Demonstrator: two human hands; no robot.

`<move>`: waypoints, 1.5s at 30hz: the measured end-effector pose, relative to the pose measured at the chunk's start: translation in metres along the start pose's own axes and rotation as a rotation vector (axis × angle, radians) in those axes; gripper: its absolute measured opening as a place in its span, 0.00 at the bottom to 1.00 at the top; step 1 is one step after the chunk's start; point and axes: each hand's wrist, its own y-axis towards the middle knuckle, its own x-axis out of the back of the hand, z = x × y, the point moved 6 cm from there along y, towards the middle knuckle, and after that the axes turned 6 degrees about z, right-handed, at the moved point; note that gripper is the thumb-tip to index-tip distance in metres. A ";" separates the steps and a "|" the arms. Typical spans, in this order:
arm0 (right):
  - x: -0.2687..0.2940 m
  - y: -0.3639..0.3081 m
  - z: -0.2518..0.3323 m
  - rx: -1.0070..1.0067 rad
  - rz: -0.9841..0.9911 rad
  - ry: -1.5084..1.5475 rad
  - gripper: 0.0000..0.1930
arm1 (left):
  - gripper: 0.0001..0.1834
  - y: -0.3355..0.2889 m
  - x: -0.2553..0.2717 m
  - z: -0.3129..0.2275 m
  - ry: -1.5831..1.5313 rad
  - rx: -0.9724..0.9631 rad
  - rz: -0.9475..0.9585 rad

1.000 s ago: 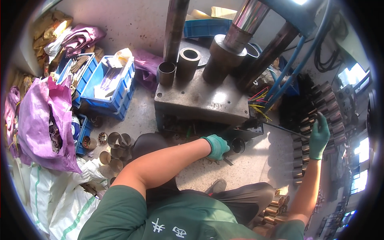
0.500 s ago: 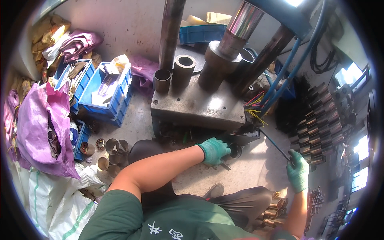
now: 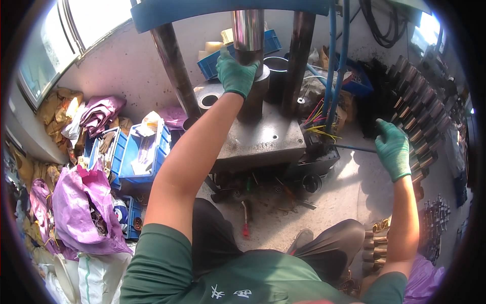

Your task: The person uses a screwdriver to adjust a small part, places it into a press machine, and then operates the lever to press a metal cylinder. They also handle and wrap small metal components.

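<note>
My left hand, in a green glove, is raised beside the dark lower end of the shiny press ram. Its fingers point up and its thumb lies across the front of that end piece, seemingly touching it. Below the ram stands a thick steel cylinder on the press bed. A second thick ring-topped sleeve is left of it, partly behind my forearm. My right hand, gloved in green too, is at the end of a thin dark lever rod, closed loosely on it with one finger raised.
Blue crates and a purple sack stand at left. Stacked metal tubes line the right side. A red-handled tool lies on the floor. Yellow wires and blue hoses hang beside the press.
My left hand has gone from low in front of the press up to the ram. My right hand stays at the lever. The view has turned and shifted.
</note>
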 end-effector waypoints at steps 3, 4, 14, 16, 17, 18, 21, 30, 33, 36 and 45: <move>0.000 -0.009 -0.007 0.005 0.007 -0.062 0.21 | 0.57 0.008 -0.014 -0.016 0.007 0.014 0.032; -0.001 -0.011 -0.009 0.019 0.017 -0.062 0.21 | 0.57 0.011 -0.017 -0.020 0.007 0.004 0.042; -0.011 -0.022 -0.021 -0.023 0.093 0.050 0.21 | 0.46 0.021 -0.018 -0.027 -0.043 0.023 0.065; -0.012 -0.021 -0.023 -0.033 0.115 0.050 0.21 | 0.42 0.027 -0.019 -0.025 -0.001 -0.009 0.027; -0.015 -0.023 -0.028 -0.022 0.111 0.055 0.21 | 0.41 0.026 -0.020 -0.026 0.009 0.000 0.054; -0.016 -0.025 -0.030 -0.011 0.106 0.060 0.21 | 0.39 0.026 -0.022 -0.028 0.020 0.008 0.080; -0.017 -0.026 -0.028 -0.033 0.124 0.092 0.21 | 0.37 0.026 -0.021 -0.022 0.018 0.008 0.083; -0.049 -0.072 -0.012 0.141 0.559 0.000 0.18 | 0.39 0.008 -0.003 -0.011 -0.199 -0.214 0.051; -0.061 -0.112 -0.005 0.199 0.716 -0.059 0.17 | 0.28 -0.065 0.013 0.021 -0.569 -0.029 0.131; -0.062 -0.133 0.002 0.169 0.743 -0.024 0.12 | 0.08 -0.139 0.059 0.049 -0.431 -0.239 0.176; -0.049 -0.099 -0.001 0.103 0.718 0.052 0.15 | 0.06 -0.170 0.102 0.178 0.002 -0.219 0.289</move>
